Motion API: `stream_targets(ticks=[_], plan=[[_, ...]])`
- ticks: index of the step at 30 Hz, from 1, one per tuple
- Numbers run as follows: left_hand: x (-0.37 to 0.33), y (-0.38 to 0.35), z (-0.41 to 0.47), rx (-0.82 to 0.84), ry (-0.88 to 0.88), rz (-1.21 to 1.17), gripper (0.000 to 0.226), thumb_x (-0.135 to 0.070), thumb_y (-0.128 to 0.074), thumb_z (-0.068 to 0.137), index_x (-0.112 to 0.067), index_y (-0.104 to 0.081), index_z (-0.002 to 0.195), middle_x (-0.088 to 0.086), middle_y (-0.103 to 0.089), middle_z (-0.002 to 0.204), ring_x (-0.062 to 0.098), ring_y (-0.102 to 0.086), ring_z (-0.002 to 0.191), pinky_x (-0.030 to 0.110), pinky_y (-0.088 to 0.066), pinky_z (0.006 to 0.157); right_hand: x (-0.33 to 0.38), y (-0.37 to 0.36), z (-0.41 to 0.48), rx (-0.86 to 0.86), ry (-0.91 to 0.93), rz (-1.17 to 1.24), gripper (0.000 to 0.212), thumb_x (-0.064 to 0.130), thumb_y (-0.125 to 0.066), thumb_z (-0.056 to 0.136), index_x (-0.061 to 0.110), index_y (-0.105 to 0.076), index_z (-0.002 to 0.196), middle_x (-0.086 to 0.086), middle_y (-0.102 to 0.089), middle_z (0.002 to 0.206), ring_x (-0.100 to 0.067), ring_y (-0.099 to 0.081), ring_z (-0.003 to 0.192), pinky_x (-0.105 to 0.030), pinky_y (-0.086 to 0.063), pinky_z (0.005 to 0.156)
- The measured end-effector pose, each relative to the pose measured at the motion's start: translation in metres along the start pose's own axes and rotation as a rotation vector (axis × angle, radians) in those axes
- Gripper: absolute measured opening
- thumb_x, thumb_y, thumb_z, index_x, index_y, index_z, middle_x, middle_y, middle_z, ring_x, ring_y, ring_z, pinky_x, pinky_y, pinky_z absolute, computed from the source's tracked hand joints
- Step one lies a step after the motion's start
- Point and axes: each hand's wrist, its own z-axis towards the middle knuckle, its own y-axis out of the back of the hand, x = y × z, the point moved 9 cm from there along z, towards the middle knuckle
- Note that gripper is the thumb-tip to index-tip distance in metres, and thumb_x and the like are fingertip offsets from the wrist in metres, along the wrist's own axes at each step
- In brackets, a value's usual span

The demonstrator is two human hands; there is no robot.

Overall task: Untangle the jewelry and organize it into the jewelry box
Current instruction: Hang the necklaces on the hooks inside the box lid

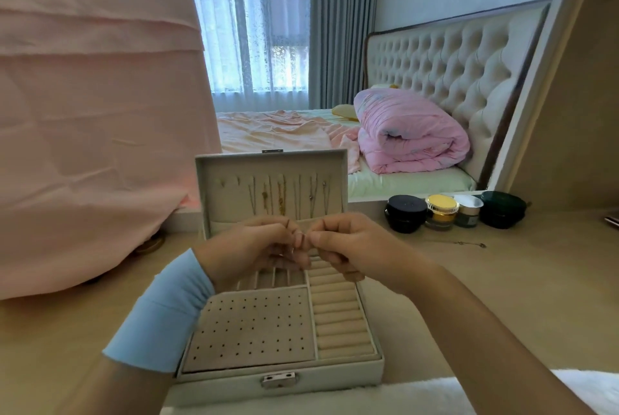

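Both hands met above the open jewelry box (pixel 348 377), which sat at the near edge of the tabletop (pixel 502 297). The left hand (pixel 254 247) and right hand (pixel 348 244) pinched something too fine to make out between their fingertips, likely a chain being worked loose. Several necklaces (pixel 281 195) hung inside the lid. Another chain (pixel 469 243) lay farther right, near the jars (pixel 438 212), probably waiting its turn.

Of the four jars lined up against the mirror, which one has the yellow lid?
The second jar from the left: its lid is yellow with a gold rim. The others have black, white and dark green lids.
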Motion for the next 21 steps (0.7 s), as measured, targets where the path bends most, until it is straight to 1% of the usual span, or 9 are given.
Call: stream_targets(ticks=[3,5,7,10,12,14,17,19,21], plan=[[-0.011,0.007,-0.007,0.023,-0.049,-0.109,0.016,-0.014,-0.051,0.080,-0.006,-0.065,0.080,0.013,-0.048,0.061,0.030,-0.062,0.069,0.041,-0.056,0.080,0.009,-0.004,0.001,-0.061,0.026,0.061,0.020,0.019,-0.056,0.102,0.017,-0.072,0.090,0.001,-0.039,0.058,-0.011,-0.029,0.048,-0.023,-0.023,0.044],[-0.019,0.014,-0.013,0.038,-0.081,-0.145,0.015,-0.013,-0.051,0.082,-0.004,-0.064,0.083,0.010,-0.039,0.057,0.025,-0.052,0.057,0.044,-0.057,0.075,0.016,-0.004,0.001,-0.111,0.046,0.059,0.019,0.021,-0.058,0.101,0.017,-0.072,0.090,0.003,-0.039,0.055,-0.013,-0.029,0.048,-0.024,-0.023,0.043],[-0.027,0.019,-0.019,0.043,-0.108,-0.091,0.013,-0.012,-0.055,0.088,-0.003,-0.063,0.089,0.007,-0.033,0.057,0.019,-0.039,0.051,0.040,-0.058,0.065,0.024,0.000,0.002,-0.176,0.063,0.057,0.017,0.022,-0.059,0.101,0.016,-0.072,0.091,0.004,-0.040,0.054,-0.013,-0.029,0.047,-0.024,-0.025,0.042],[-0.040,0.037,-0.030,-0.078,-0.158,0.202,0.008,-0.007,-0.059,0.094,-0.003,-0.065,0.096,0.000,-0.038,0.052,0.012,-0.037,0.045,0.026,-0.050,0.048,0.038,0.003,0.008,-0.256,0.092,0.054,0.017,0.021,-0.059,0.100,0.012,-0.072,0.092,0.003,-0.041,0.052,-0.012,-0.030,0.045,-0.023,-0.025,0.041],[-0.046,0.053,-0.036,-0.177,-0.188,0.320,0.008,-0.009,-0.061,0.093,-0.006,-0.068,0.094,-0.005,-0.040,0.050,0.010,-0.037,0.044,0.024,-0.041,0.043,0.049,0.001,0.016,-0.291,0.113,0.029,0.017,0.021,-0.061,0.099,0.015,-0.073,0.088,0.004,-0.042,0.051,-0.012,-0.031,0.044,-0.022,-0.026,0.041],[-0.049,0.070,-0.041,-0.270,-0.196,0.386,0.010,-0.016,-0.064,0.092,-0.011,-0.072,0.091,-0.009,-0.040,0.049,0.008,-0.035,0.044,0.022,-0.036,0.042,0.059,-0.002,0.025,-0.332,0.136,-0.025,0.016,0.023,-0.065,0.097,0.017,-0.074,0.086,0.009,-0.044,0.049,-0.008,-0.035,0.042,-0.019,-0.029,0.042],[-0.050,0.096,-0.047,-0.404,-0.201,0.477,0.014,-0.026,-0.066,0.090,-0.016,-0.074,0.083,-0.011,-0.049,0.051,0.003,-0.038,0.042,0.017,-0.034,0.041,0.070,-0.006,0.040,-0.408,0.155,-0.116,0.014,0.023,-0.068,0.095,0.014,-0.076,0.088,0.017,-0.050,0.044,-0.001,-0.044,0.039,-0.010,-0.032,0.042],[-0.049,0.111,-0.050,-0.472,-0.214,0.525,0.019,-0.029,-0.065,0.091,-0.018,-0.074,0.078,-0.010,-0.053,0.054,0.001,-0.039,0.042,0.015,-0.034,0.042,0.071,-0.010,0.051,-0.456,0.153,-0.154,0.013,0.024,-0.070,0.094,0.016,-0.077,0.087,0.016,-0.057,0.049,0.001,-0.049,0.043,-0.010,-0.036,0.045],[-0.048,0.124,-0.053,-0.561,-0.224,0.597,0.024,-0.031,-0.063,0.092,-0.020,-0.073,0.073,-0.008,-0.055,0.056,0.001,-0.042,0.044,0.016,-0.035,0.049,0.070,-0.014,0.061,-0.512,0.154,-0.182,0.012,0.025,-0.073,0.091,0.022,-0.078,0.080,0.011,-0.067,0.060,0.003,-0.056,0.053,-0.016,-0.044,0.057]])
